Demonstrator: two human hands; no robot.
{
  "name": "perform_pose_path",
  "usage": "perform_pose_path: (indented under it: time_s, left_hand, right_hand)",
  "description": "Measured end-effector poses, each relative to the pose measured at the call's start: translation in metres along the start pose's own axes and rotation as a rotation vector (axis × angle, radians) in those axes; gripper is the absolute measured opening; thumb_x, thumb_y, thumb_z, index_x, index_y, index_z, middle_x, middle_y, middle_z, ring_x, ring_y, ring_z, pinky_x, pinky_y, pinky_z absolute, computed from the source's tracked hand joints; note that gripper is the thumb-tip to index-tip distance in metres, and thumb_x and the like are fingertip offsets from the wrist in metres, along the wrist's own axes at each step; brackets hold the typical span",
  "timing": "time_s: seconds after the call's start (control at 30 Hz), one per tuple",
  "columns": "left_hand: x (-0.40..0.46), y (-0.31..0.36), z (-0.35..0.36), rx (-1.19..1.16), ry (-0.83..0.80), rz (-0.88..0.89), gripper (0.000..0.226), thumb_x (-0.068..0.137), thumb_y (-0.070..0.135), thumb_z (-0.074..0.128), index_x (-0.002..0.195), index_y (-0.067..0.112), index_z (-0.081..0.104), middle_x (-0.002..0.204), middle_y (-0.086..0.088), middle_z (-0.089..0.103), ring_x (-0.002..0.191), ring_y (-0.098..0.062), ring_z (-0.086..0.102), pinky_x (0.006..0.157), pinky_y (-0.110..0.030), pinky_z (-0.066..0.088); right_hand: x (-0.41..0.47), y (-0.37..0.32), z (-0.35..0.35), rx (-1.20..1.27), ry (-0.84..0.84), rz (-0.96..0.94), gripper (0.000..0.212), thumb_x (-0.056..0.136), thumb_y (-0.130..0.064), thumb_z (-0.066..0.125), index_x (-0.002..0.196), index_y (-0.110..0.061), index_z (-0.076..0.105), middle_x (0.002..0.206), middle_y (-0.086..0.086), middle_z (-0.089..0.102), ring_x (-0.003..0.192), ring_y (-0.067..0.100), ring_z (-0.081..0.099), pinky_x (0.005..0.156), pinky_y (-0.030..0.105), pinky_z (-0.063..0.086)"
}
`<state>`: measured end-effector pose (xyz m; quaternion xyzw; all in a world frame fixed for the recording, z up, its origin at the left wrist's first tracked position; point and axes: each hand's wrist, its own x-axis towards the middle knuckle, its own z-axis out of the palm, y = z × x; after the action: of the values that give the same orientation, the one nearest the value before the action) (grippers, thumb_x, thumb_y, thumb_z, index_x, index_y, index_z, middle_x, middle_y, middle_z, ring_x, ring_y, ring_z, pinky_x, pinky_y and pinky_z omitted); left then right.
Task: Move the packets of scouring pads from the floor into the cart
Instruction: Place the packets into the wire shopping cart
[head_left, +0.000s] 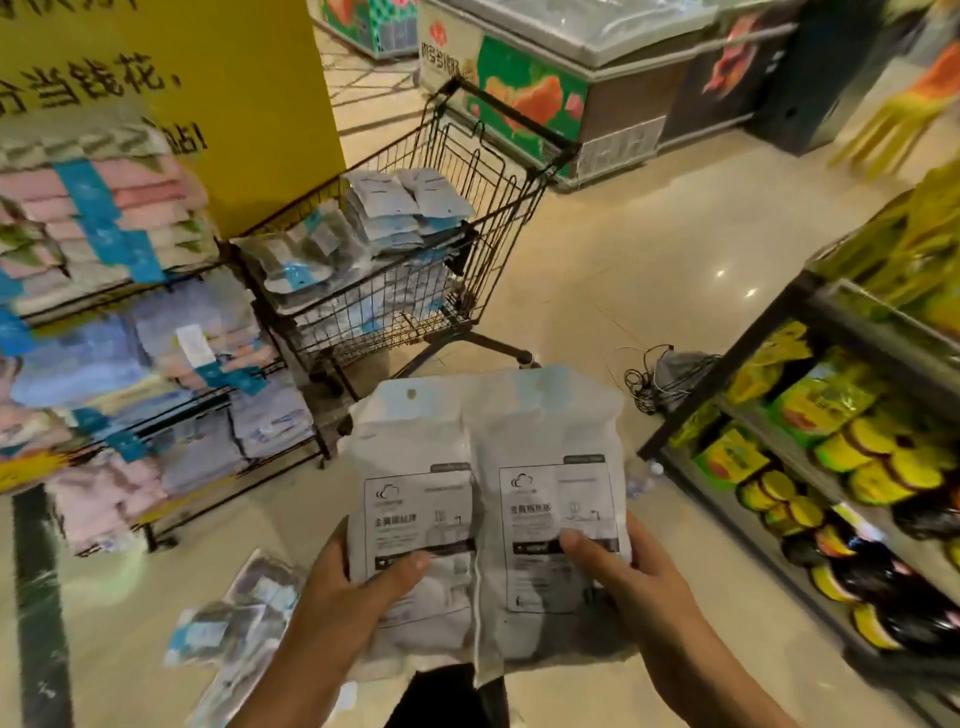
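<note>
Fingers of both hands are curled round pale grey plastic packets of scouring pads, held side by side in front of the person. On the left hand (343, 597) the thumb lies across the printed label of the left-hand packet (415, 509), the other fingers hidden behind it. On the right hand (639, 592) the thumb presses the label of the right-hand packet (550, 493) in the same way. The two packets touch along their inner edges and stand roughly upright, hang-holes at the top.

At about 8 o'clock from the held packets, more packets of the same kind (234, 623) lie scattered on the glossy beige tiled floor (649, 270), blurred. At about 11 o'clock stands a dark wire shopping cart (467, 208), already piled with grey and blue packets (395, 208) that rise near its rim; its handle points away towards 1 o'clock.

At 9 o'clock a black wire rack (208, 415) carries folded cloths in pink, blue and lilac, and behind it rises a yellow pillar with black lettering (234, 78). At 3 o'clock a dark shelf unit (779, 415) holds yellow and green bagged goods. A tangle of black cable (649, 379) lies on the floor at 1 o'clock, and beyond the cart at 12 o'clock sits a chest freezer with red and green pictures on its side (545, 88).
</note>
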<state>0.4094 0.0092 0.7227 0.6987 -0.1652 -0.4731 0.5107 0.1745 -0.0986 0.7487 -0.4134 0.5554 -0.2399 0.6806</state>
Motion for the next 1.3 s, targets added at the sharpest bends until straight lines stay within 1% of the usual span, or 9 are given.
perform_pose_path:
  time_s: [0.2,0.4,0.53,0.63,0.8,0.9,1.03,1.17,1.3]
  left_hand:
    - [0.081,0.024,0.039,-0.005,0.042,-0.01,0.044,0.08,0.009,0.086,0.107,0.037,0.066,0.09,0.015,0.081,0.097,-0.008,0.07,0.073,-0.022,0.051]
    - [0.171,0.061,0.062,-0.06,0.046,-0.051,0.046,0.081,0.007,0.085,0.115,0.033,0.066,0.094,0.021,0.08,0.091,-0.004,0.074,0.067,-0.017,0.055]
    - [0.222,0.096,0.067,-0.074,0.053,-0.077,0.05,0.081,0.003,0.084,0.12,0.028,0.066,0.096,0.017,0.081,0.084,-0.001,0.076,0.059,-0.014,0.057]
    - [0.253,0.118,0.066,-0.087,0.08,-0.071,0.051,0.081,0.008,0.086,0.123,0.03,0.067,0.103,0.014,0.081,0.093,-0.006,0.076,0.069,-0.019,0.057]
    - [0.301,0.147,0.064,-0.123,0.127,-0.077,0.065,0.069,0.019,0.096,0.126,0.03,0.066,0.11,0.01,0.081,0.106,-0.014,0.075,0.083,-0.03,0.056]
    - [0.33,0.16,0.066,-0.161,0.162,-0.067,0.065,0.067,0.023,0.095,0.125,0.032,0.067,0.11,0.011,0.081,0.099,-0.008,0.076,0.085,-0.03,0.055]
    - [0.372,0.18,0.073,-0.212,0.226,-0.071,0.056,0.08,0.015,0.087,0.129,0.032,0.066,0.112,0.011,0.08,0.099,-0.006,0.076,0.083,-0.027,0.055]
    - [0.413,0.208,0.079,-0.234,0.316,-0.064,0.053,0.08,0.015,0.088,0.123,0.036,0.067,0.107,0.014,0.081,0.098,-0.006,0.076,0.078,-0.022,0.054]
    - [0.44,0.236,0.081,-0.227,0.39,-0.042,0.053,0.08,0.011,0.087,0.12,0.037,0.066,0.103,0.018,0.081,0.092,0.002,0.075,0.076,-0.018,0.054]
  right_hand:
    - [0.09,-0.036,-0.016,-0.03,0.005,0.052,0.04,0.087,-0.029,0.082,0.124,-0.027,0.067,0.103,-0.005,0.083,0.089,0.012,0.08,0.071,0.026,0.061]
    - [0.185,-0.094,-0.009,-0.081,0.005,0.084,0.038,0.083,-0.019,0.084,0.118,-0.02,0.07,0.101,0.002,0.084,0.094,0.026,0.081,0.09,0.048,0.062]
    - [0.235,-0.135,0.002,-0.069,-0.042,0.074,0.037,0.082,-0.015,0.084,0.116,-0.016,0.07,0.099,0.005,0.084,0.088,0.024,0.081,0.079,0.04,0.062]
    - [0.268,-0.163,0.014,-0.07,-0.086,0.087,0.053,0.072,-0.023,0.094,0.118,-0.014,0.069,0.102,0.008,0.083,0.091,0.028,0.081,0.088,0.048,0.061]
    - [0.328,-0.204,0.035,-0.119,-0.17,0.093,0.051,0.076,-0.026,0.084,0.123,-0.016,0.069,0.107,0.008,0.083,0.097,0.03,0.08,0.098,0.056,0.059]
    - [0.366,-0.228,0.047,-0.156,-0.217,0.105,0.063,0.065,-0.038,0.092,0.121,-0.018,0.071,0.107,0.007,0.083,0.098,0.031,0.08,0.098,0.058,0.058]
    - [0.425,-0.262,0.064,-0.178,-0.296,0.12,0.103,0.03,-0.058,0.102,0.119,-0.019,0.071,0.108,0.009,0.082,0.098,0.033,0.08,0.097,0.055,0.059]
    - [0.485,-0.301,0.08,-0.192,-0.383,0.161,0.064,0.067,-0.03,0.092,0.125,-0.017,0.068,0.108,0.01,0.082,0.097,0.034,0.08,0.098,0.056,0.058]
    - [0.534,-0.333,0.096,-0.186,-0.483,0.188,0.071,0.061,-0.033,0.098,0.125,-0.021,0.069,0.112,0.012,0.081,0.102,0.038,0.079,0.098,0.057,0.058]
